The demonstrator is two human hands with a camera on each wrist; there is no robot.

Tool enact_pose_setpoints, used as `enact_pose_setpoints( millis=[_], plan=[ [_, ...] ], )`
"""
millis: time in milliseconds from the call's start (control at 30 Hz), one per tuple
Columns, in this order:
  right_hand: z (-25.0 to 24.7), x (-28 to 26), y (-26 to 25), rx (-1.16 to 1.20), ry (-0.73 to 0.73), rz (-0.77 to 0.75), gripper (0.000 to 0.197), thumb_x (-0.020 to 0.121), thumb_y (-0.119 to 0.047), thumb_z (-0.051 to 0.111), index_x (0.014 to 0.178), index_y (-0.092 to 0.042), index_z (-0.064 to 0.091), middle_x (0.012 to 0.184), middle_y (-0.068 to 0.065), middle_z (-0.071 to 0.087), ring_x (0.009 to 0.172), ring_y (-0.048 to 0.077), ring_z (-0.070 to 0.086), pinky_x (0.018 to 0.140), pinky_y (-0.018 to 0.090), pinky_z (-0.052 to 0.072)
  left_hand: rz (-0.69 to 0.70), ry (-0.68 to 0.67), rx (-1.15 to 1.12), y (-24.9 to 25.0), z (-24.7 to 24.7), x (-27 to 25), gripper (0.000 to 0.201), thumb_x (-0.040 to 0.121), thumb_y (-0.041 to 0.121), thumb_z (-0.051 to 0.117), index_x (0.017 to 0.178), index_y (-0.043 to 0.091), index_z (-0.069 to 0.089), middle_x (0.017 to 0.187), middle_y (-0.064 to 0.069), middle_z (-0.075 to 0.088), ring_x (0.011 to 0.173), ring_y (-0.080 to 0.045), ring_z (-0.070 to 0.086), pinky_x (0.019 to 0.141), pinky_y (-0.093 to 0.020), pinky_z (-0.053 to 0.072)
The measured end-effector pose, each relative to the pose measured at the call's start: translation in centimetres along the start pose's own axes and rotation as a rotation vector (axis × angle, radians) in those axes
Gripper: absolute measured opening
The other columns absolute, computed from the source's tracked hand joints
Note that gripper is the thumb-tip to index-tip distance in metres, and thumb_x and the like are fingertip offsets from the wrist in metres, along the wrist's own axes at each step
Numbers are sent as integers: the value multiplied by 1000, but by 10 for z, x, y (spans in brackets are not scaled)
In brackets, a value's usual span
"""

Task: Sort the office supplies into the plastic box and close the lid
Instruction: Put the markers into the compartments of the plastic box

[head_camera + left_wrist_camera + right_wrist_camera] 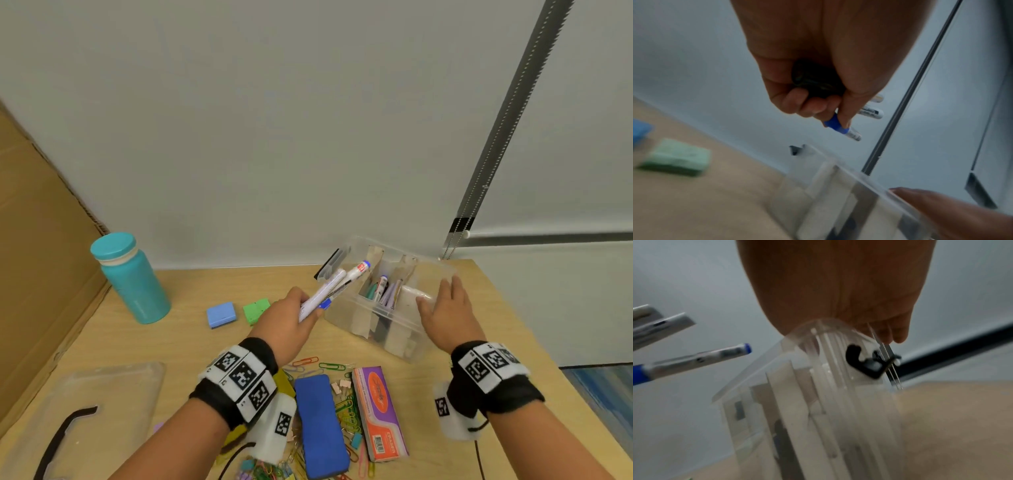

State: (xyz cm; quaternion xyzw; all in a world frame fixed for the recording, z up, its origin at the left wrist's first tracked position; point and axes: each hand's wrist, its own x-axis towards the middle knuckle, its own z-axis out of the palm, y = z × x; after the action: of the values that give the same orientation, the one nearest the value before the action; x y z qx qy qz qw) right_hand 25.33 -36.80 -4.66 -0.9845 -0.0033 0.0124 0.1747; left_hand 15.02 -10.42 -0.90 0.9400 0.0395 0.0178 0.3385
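Nearest the wearer, behind both wrists, loose office supplies lie on the wooden table (479,284): a blue whiteboard eraser (320,425), an orange-and-purple eraser pack (378,413) beside it, and scattered coloured paper clips (344,407) between and around them. To the left of that pile lies the clear lid (113,394) with a black latch strip, flat on the table and apart from the box. Forward of the pile, the left hand (289,320) has its fingers (812,105) curled round a bundle of markers (330,289) — white barrels, one with a blue cap — whose free ends point forward and right, over the left end of the plastic box (373,310). The right hand (445,313) rests on the box's near right corner with fingers straight and relaxed, the thumb at the rim; the wrist view shows the fingertips reaching down the box's right end wall. Inside the box, card dividers form compartments, and the middle one holds several pens standing at a slant. Left of the left hand's fingers sit a green block (256,310) and a blue block (221,315), just apart — beyond them, a teal bottle (128,277) stands upright near a cardboard sheet (37,260).
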Motion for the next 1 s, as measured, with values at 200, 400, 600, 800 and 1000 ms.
enact_pose_setpoints(
  millis=[200, 400, 600, 800, 1000],
  plan=[
    [6, -1, 0, 94, 28, 3, 69, 98, -38, 34, 150, 0, 9, 159, 14, -11, 147, 29, 4, 120, 38, 14, -58, -35, 189, 66, 34, 60, 27, 94, 34, 48, 109, 12, 50, 90, -6, 60, 74, -23, 55, 65, -32, 45],
    [4, -4, -1, 85, 48, -15, 68, 97, -40, 32, 150, -2, 12, 159, 14, -9, 147, 29, 6, 119, 40, 18, -146, -66, 133, 85, 52, 84, 38, 94, 42, 48, 115, 11, 50, 88, -3, 56, 77, -23, 56, 67, -33, 47],
    [6, -6, 1, 98, 95, -41, 67, 96, -40, 33, 149, -4, 15, 159, 15, -7, 146, 30, 10, 118, 40, 21, -133, -32, 1, 84, 47, 78, 31, 93, 39, 45, 113, 16, 44, 88, -2, 61, 72, -19, 60, 66, -34, 53],
    [8, -7, 1, 119, 98, -51, 65, 95, -37, 35, 149, -6, 15, 159, 13, -8, 145, 31, 10, 117, 41, 23, 15, -161, 414, 113, 51, 81, 46, 96, 13, 39, 140, 22, 33, 97, -11, 64, 77, -24, 62, 67, -34, 51],
    [7, -7, 1, 115, 97, -55, 64, 95, -37, 34, 149, -6, 18, 159, 13, -8, 145, 31, 11, 116, 41, 25, -78, -191, 535, 130, 59, 100, 33, 98, 20, 42, 126, 5, 49, 112, -12, 65, 104, -28, 62, 80, -33, 46]
  ],
)
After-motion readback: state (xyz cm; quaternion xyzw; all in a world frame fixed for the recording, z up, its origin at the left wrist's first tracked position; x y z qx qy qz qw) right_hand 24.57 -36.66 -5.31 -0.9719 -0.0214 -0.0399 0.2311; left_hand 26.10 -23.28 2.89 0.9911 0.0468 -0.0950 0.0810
